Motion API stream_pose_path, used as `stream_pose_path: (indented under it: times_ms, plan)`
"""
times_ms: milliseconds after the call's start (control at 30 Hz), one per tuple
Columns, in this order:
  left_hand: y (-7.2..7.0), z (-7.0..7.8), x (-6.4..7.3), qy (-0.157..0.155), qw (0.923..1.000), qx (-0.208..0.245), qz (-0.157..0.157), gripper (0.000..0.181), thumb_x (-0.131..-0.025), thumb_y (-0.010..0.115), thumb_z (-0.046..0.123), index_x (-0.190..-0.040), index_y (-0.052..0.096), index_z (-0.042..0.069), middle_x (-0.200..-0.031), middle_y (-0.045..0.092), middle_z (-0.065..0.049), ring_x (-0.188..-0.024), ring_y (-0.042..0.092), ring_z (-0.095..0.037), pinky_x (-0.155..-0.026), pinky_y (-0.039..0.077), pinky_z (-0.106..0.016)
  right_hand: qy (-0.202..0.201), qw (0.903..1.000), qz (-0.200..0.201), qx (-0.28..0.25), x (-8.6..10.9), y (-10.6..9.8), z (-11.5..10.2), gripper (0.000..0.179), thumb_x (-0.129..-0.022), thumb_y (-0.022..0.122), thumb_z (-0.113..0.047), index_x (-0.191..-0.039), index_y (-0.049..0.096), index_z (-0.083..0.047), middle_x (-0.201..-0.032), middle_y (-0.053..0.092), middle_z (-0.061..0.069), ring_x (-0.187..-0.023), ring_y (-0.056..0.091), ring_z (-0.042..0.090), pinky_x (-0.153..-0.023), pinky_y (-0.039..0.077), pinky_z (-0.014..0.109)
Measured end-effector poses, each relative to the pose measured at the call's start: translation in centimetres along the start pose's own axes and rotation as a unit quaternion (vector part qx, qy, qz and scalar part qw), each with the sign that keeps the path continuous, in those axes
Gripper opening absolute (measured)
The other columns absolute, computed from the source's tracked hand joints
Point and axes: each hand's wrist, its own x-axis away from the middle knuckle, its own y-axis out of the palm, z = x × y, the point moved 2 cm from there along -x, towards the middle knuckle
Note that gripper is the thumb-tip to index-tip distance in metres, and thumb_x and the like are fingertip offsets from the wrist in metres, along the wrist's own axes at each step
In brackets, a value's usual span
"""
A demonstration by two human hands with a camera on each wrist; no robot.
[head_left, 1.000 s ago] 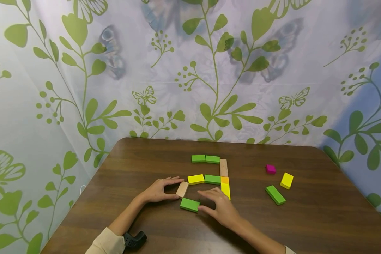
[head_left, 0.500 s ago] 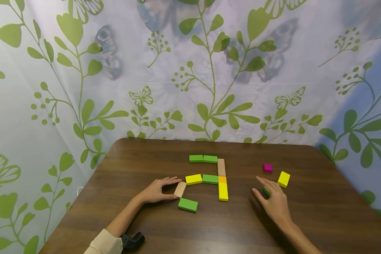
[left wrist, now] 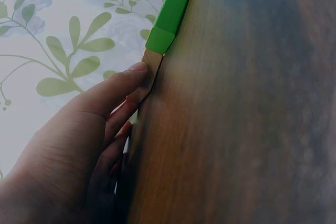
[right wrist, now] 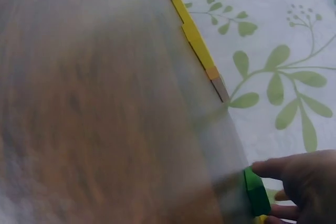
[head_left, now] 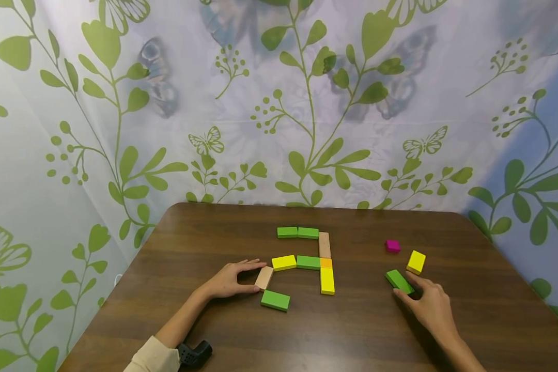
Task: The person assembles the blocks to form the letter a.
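Observation:
My left hand (head_left: 231,279) pinches a plain wooden block (head_left: 264,278) by its two ends, thumb at the near end. Touching that block's near end is a green block (head_left: 275,300), lying at a slant. My right hand (head_left: 430,305) has its thumb and a finger on both sides of another green block (head_left: 399,282) on the right of the table. The right wrist view shows the thumb against this green block (right wrist: 256,191). In the left wrist view, a fingertip lies on the wooden block (left wrist: 152,61).
A row of yellow (head_left: 284,263) and green (head_left: 308,262) blocks meets a column of wooden (head_left: 324,245), orange (head_left: 325,263) and yellow (head_left: 327,280) blocks. Two green blocks (head_left: 297,233) lie at the top. Loose magenta (head_left: 392,246) and yellow (head_left: 416,262) blocks lie on the brown table (head_left: 214,227).
My right hand has left the green block near the left hand and moved right, reaching the loose green block, which has shifted slightly. The left hand stays at the wooden block.

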Motion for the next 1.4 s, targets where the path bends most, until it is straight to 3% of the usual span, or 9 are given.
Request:
stream_pose_path:
  times_ms: [367,800,967,1067,1133,1267,1400]
  plan:
    - [-0.3,-0.1,0.0,0.004,1.0,-0.002,0.004,0.062,-0.083,0.064,0.048,-0.137,0.047,0.025,-0.142,0.041,-0.005,-0.13,0.032,-0.036,-0.1,0.029,-0.057,-0.003,0.9995,-0.023,0.021,-0.2,0.0,-0.3,0.047,-0.072,0.078,-0.017,-0.108,0.063,0.011,-0.087,0.06,0.026,-0.07,0.054,0.028,-0.06,0.045,0.049]
    - [0.0,-0.1,0.1,-0.002,1.0,-0.002,0.005,0.062,-0.083,0.064,0.047,-0.137,0.047,0.024,-0.142,0.041,-0.005,-0.13,0.032,-0.038,-0.1,0.029,-0.057,-0.011,0.9999,-0.002,0.013,-0.4,0.3,-0.1,0.043,-0.072,0.079,-0.016,-0.105,0.066,0.008,-0.086,0.061,0.021,-0.068,0.055,0.025,-0.055,0.045,0.041]
    - [0.0,-0.1,0.1,-0.001,1.0,-0.001,0.002,0.062,-0.083,0.065,0.047,-0.137,0.047,0.023,-0.141,0.041,-0.006,-0.129,0.032,-0.039,-0.101,0.028,-0.056,-0.024,0.9991,0.031,-0.016,-0.5,0.4,-0.5,0.04,-0.073,0.079,-0.017,-0.107,0.068,0.001,-0.093,0.063,0.019,-0.069,0.058,0.028,-0.054,0.047,0.041]
    - [0.0,-0.2,0.1,0.001,1.0,-0.002,0.002,0.062,-0.083,0.064,0.047,-0.137,0.047,0.023,-0.142,0.041,-0.006,-0.129,0.032,-0.039,-0.1,0.028,-0.057,-0.06,0.9958,0.05,-0.047,-0.5,0.7,-1.7,0.041,-0.07,0.081,-0.014,-0.108,0.068,-0.004,-0.097,0.063,0.012,-0.073,0.06,0.026,-0.058,0.049,0.041]
    - [0.0,-0.2,0.1,-0.001,1.0,-0.003,0.001,0.061,-0.083,0.064,0.047,-0.137,0.047,0.024,-0.142,0.041,-0.006,-0.129,0.032,-0.04,-0.1,0.029,-0.058,-0.1,0.9913,0.048,-0.07,-0.3,1.0,-3.0,0.044,-0.068,0.082,-0.012,-0.11,0.069,-0.008,-0.1,0.064,0.006,-0.077,0.059,0.022,-0.061,0.05,0.035]
    - [-0.2,0.0,0.1,-0.005,1.0,-0.002,-0.002,0.062,-0.082,0.064,0.048,-0.137,0.047,0.026,-0.142,0.04,-0.005,-0.13,0.031,-0.039,-0.101,0.028,-0.057,-0.191,0.9755,0.007,-0.109,0.6,2.2,-6.2,0.049,-0.067,0.083,-0.012,-0.113,0.068,-0.014,-0.103,0.061,-0.006,-0.086,0.054,0.011,-0.07,0.048,0.021]
    - [-0.2,0.2,0.0,-0.002,1.0,-0.002,-0.001,0.062,-0.082,0.064,0.049,-0.137,0.047,0.025,-0.142,0.041,-0.006,-0.13,0.031,-0.038,-0.101,0.028,-0.057,-0.259,0.9543,-0.048,-0.141,1.9,3.7,-9.3,0.045,-0.071,0.08,-0.017,-0.115,0.067,-0.016,-0.106,0.06,-0.01,-0.092,0.053,0.006,-0.073,0.049,0.024]
